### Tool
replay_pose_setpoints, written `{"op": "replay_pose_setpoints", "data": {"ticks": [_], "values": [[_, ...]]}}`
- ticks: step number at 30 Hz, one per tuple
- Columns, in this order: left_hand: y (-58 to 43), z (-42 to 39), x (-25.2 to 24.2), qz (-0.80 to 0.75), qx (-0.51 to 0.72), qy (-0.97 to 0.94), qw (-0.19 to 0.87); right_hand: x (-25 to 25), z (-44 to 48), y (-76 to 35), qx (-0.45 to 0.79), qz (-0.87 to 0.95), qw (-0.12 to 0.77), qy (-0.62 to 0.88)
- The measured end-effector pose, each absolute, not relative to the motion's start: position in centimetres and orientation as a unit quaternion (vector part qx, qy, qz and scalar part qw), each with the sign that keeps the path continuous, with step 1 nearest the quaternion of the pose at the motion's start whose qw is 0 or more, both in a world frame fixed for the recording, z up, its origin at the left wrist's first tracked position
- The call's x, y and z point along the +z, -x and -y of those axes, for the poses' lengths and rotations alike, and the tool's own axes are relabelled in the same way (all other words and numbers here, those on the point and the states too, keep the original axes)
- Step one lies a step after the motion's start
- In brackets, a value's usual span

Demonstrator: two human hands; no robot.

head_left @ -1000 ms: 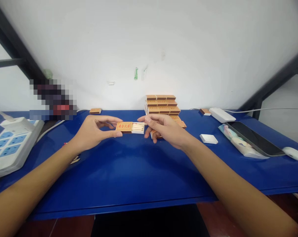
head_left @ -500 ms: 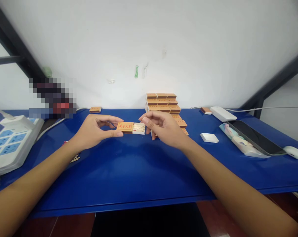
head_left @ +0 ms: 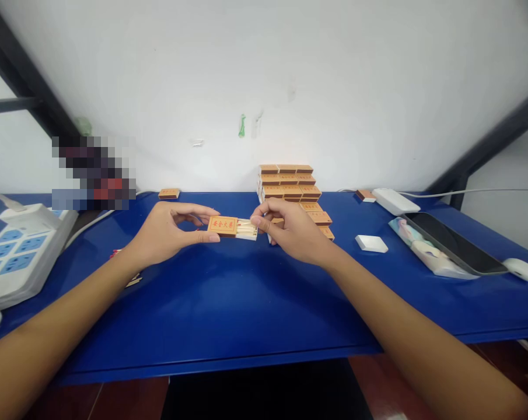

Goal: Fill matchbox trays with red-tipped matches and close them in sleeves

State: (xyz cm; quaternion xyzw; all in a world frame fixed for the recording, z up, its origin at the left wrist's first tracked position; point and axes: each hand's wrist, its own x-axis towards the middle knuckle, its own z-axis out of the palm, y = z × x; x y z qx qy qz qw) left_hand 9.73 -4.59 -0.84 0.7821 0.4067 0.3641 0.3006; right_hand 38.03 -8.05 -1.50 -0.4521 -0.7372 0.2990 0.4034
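A matchbox point(head_left: 222, 225) with an orange top and red characters is held level above the blue table. My left hand point(head_left: 167, 233) is closed on its sleeve, thumb in front and fingers behind. The tray point(head_left: 247, 237) sticks out to the right and shows several matches point(head_left: 245, 228) inside. At the tray's right end, my right hand point(head_left: 285, 227) is closed, its thumb and fingertips pinching at the match ends. Behind that hand rises a stepped stack of matchboxes point(head_left: 290, 191), partly hidden by it. Loose matches point(head_left: 135, 280) lie beside my left forearm.
Single matchboxes stand at the back left point(head_left: 169, 193) and back right point(head_left: 365, 196). To the right are a small white box point(head_left: 371, 244), a white power bank-like block point(head_left: 395, 202), a phone point(head_left: 456, 242) and a white rounded case point(head_left: 523, 270). A power strip point(head_left: 49, 256) lies left.
My right thumb and fingertips have moved slightly left and down onto the match ends. The matches in the tray look straighter and fuller. My left hand has barely moved.
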Motion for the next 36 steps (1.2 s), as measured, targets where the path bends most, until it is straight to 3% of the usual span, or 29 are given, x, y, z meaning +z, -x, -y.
{"op": "replay_pose_setpoints", "data": {"ticks": [4,12,28,36], "values": [[-9.93,4.90,-0.75,-0.399,0.363,-0.788,0.296,-1.63,8.00,-37.96,0.192,0.744,0.442,0.463],[-10.22,5.20,-0.58,-0.401,0.364,-0.791,0.284,-1.62,8.28,-37.89,0.140,0.773,0.427,0.447],[-10.17,5.17,-0.69,-0.421,0.357,-0.783,0.286,-1.56,8.50,-37.79,0.167,0.777,0.416,0.441],[-10.16,5.32,-0.84,-0.419,0.361,-0.781,0.291,-2.10,8.55,-37.06,0.219,0.737,0.451,0.454]]}}
